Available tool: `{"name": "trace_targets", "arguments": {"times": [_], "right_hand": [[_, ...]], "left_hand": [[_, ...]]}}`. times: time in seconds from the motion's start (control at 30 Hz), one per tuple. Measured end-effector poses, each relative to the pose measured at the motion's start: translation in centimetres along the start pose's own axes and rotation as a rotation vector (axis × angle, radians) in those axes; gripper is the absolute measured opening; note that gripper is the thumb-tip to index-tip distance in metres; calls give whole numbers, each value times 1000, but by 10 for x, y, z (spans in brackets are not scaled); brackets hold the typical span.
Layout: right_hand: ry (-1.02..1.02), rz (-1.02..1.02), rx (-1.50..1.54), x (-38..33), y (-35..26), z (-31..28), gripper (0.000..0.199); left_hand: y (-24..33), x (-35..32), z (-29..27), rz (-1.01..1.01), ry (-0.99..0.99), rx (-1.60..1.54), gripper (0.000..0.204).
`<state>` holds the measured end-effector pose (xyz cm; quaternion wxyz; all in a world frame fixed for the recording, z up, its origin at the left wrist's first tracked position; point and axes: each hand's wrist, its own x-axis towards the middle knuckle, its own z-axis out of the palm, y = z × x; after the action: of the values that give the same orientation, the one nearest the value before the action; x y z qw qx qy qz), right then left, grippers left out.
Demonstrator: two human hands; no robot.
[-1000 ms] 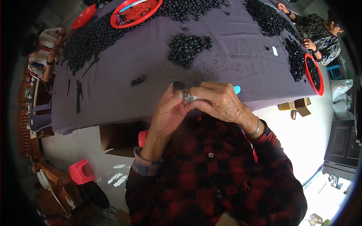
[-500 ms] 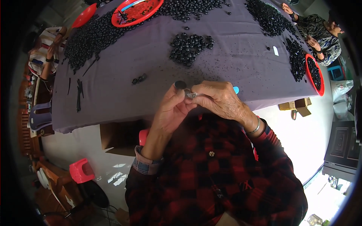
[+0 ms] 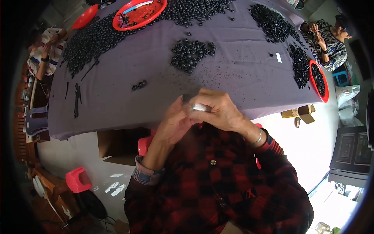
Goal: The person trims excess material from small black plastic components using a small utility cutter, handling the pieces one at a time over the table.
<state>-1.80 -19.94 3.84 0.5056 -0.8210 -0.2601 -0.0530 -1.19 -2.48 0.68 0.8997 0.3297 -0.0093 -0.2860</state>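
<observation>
My hands meet at chest height, just above the near edge of the purple cloth. My left hand [image 3: 176,120] is closed around a small round black part [image 3: 186,98], its dark end showing past the thumb. Pressed against it, my right hand [image 3: 222,111] grips a shiny metal blade [image 3: 200,107], blurred by motion. My fingers hide most of both. Beyond my hands lies a small heap of round black parts [image 3: 191,54] with holes. A few more round black parts [image 3: 139,84] sit in a short row to the left.
Large piles of black parts [image 3: 97,41] cover the far and left table. Black slivers [image 3: 272,25] lie at right, beside a red basin [image 3: 319,82]. A red tray [image 3: 140,15] holds a blue-handled tool. Two people sit at the table's sides. Dark thin strips [image 3: 76,101] lie left.
My right hand has turned and closed in against my left; more of the metal blade shows, and the blue end behind the right hand is out of sight. The whole view has shifted slightly.
</observation>
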Motion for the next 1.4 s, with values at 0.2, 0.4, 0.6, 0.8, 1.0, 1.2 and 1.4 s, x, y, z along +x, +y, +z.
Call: {"name": "trace_targets", "arguments": {"times": [0.2,0.4,0.6,0.8,1.0,1.2,1.4], "right_hand": [[-234,187,465,9,-2,-7,12],[1,199,-331,55,37,-21,18],[27,103,-566,76,73,-11,22],[-24,98,-640,74,65,-4,21],[13,77,-30,47,18,-17,13],[-9,-38,274,25,7,-15,15],[12,-40,436,19,9,-9,20]], "left_hand": [[11,-3,-3,-103,-175,120,36],[23,-2,-23,129,252,415,30],[59,6,-74,561,641,1372,12],[63,17,-88,870,711,1683,18],[44,9,-37,660,636,1206,25],[25,4,10,241,92,451,28],[14,4,2,134,2,272,28]]}}
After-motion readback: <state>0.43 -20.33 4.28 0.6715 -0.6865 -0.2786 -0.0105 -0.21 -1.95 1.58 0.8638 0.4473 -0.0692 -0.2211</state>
